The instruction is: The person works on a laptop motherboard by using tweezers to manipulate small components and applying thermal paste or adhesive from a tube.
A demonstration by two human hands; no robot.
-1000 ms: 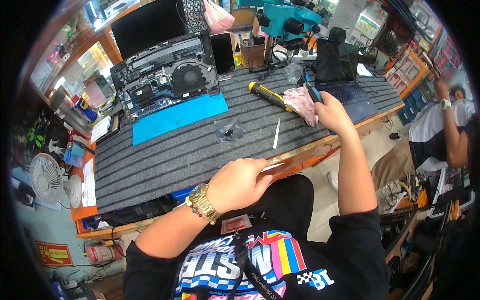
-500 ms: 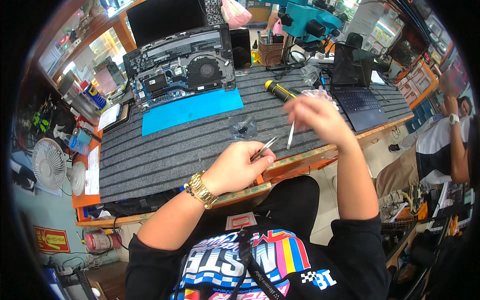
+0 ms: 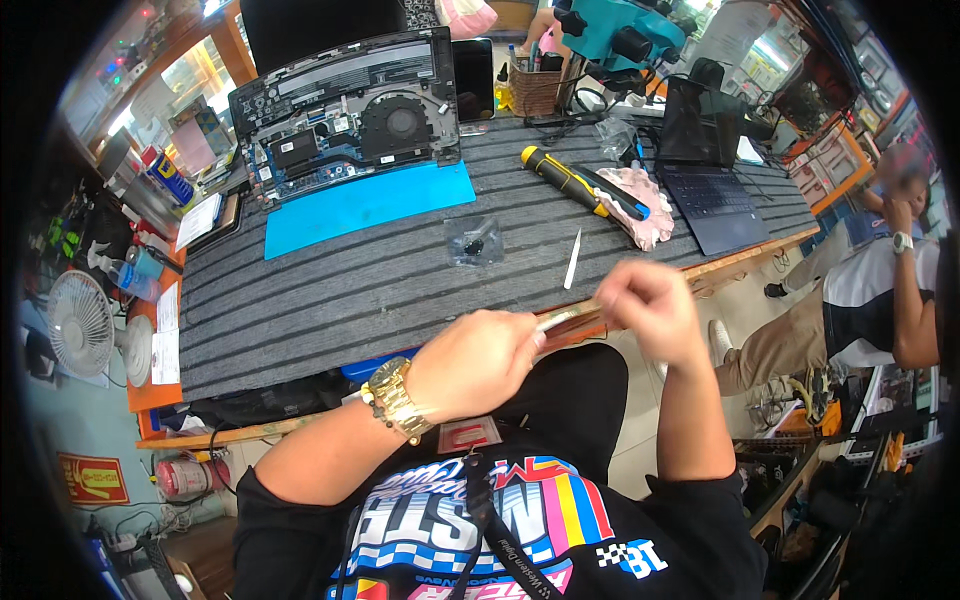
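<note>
My left hand (image 3: 480, 360), with a gold watch on its wrist, is closed around metal tweezers (image 3: 556, 319); only their tip end shows past the fingers. It hovers at the table's front edge. Just right of the tweezers' tips is my right hand (image 3: 655, 312), its fingers curled but smeared by motion, so I cannot see whether anything is in them. A slim white pointed tool (image 3: 573, 262) lies on the grey striped mat (image 3: 340, 310) beyond my hands. Left of it rests a small clear plastic bag (image 3: 475, 242) with something dark inside.
An opened laptop base (image 3: 350, 120) leans at the back left, a blue mat (image 3: 370, 208) before it. A yellow-black tool (image 3: 570, 183) and pinkish cloth (image 3: 648, 205) lie near an open laptop (image 3: 705, 200). A teal microscope (image 3: 620, 40) stands behind. Another person (image 3: 880, 280) sits at right.
My right hand has come down from over the white tool toward me, beside the tweezers. My left hand has turned slightly, covering more of the tweezers. The whole view has shifted a little.
</note>
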